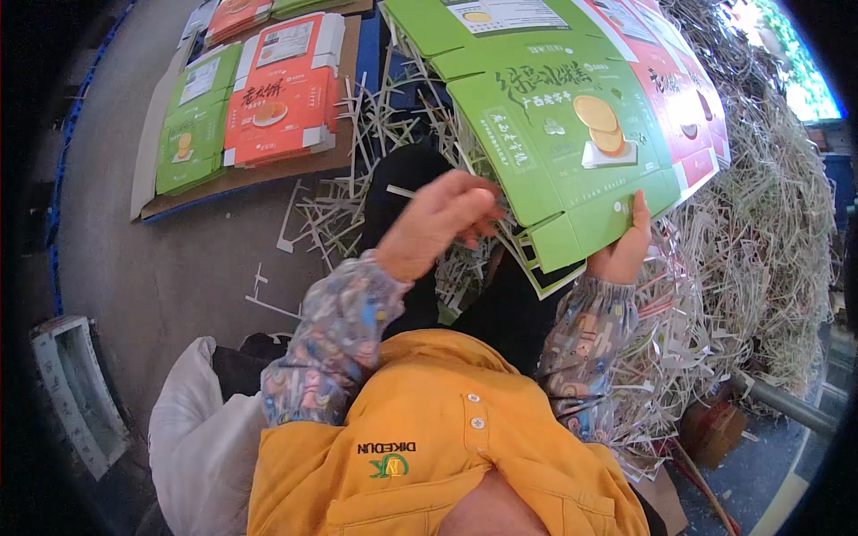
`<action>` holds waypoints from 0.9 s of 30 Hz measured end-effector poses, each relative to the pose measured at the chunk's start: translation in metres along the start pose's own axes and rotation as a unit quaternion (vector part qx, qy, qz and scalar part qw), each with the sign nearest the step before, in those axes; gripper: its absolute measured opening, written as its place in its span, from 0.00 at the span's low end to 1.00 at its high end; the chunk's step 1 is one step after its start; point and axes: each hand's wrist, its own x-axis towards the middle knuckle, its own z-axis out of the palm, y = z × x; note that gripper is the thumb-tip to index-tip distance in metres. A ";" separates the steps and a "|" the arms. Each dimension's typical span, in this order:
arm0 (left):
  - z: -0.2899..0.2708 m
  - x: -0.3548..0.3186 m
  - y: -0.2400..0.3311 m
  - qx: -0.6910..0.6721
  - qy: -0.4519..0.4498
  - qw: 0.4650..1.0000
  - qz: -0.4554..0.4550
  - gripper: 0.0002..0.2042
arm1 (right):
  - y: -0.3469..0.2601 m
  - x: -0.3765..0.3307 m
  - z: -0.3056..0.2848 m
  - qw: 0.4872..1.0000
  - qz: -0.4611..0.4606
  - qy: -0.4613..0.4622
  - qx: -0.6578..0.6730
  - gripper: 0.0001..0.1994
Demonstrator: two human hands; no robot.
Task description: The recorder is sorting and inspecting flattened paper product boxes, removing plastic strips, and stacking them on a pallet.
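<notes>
My right hand (626,243) grips the lower edge of a large printed carton sheet (559,143), thumb on top and fingers beneath. The sheet is green with pictures of round yellow cakes, and a red printed panel (675,103) adjoins it on the right. It is tilted up over my lap. Beside its left edge is my left hand (440,219), fingers curled and slightly blurred; what they hold, if anything, does not show. Thin cut-off strips hang along that same edge and below the sheet's lower corner.
Flat red cartons (281,89) and green cartons (198,121) lie stacked on a brown cardboard base (143,183) at the far left. A tall heap of paper strips (760,241) fills the right. Loose strips (326,214) litter the floor. A metal pipe (786,404) juts in at right.
</notes>
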 end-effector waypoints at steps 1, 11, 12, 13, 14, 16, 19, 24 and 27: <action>0.013 0.009 -0.006 -0.040 0.001 0.999 0.001 0.16 | 0.001 0.000 0.001 1.000 0.004 -0.006 -0.008 0.16; 0.049 0.040 -0.014 -0.136 0.063 0.988 -0.038 0.13 | 0.005 0.005 0.000 0.999 -0.005 0.020 -0.035 0.15; 0.051 0.040 -0.011 -0.135 0.064 0.988 -0.040 0.13 | 0.007 0.006 0.000 0.999 -0.004 0.017 -0.028 0.15; 0.055 0.042 -0.008 -0.204 0.085 0.975 -0.029 0.14 | 0.009 0.007 -0.001 1.000 -0.002 0.018 -0.026 0.15; 0.058 0.044 -0.006 -0.272 0.106 0.956 -0.017 0.16 | 0.011 0.007 0.000 1.000 0.000 0.022 -0.017 0.15; 0.063 0.055 -0.018 -0.311 0.115 0.943 0.002 0.17 | 0.018 0.007 -0.003 1.000 0.001 0.027 -0.010 0.15; 0.078 0.067 -0.022 -0.337 0.157 0.927 0.037 0.19 | 0.035 0.002 0.001 0.998 -0.047 0.027 -0.038 0.18; 0.079 0.073 -0.026 -0.310 0.198 0.929 0.053 0.18 | 0.044 -0.013 0.018 0.990 -0.094 0.071 -0.077 0.19; 0.070 0.072 -0.031 -0.357 0.128 0.925 -0.002 0.17 | 0.048 -0.012 0.007 0.986 -0.139 0.019 -0.089 0.19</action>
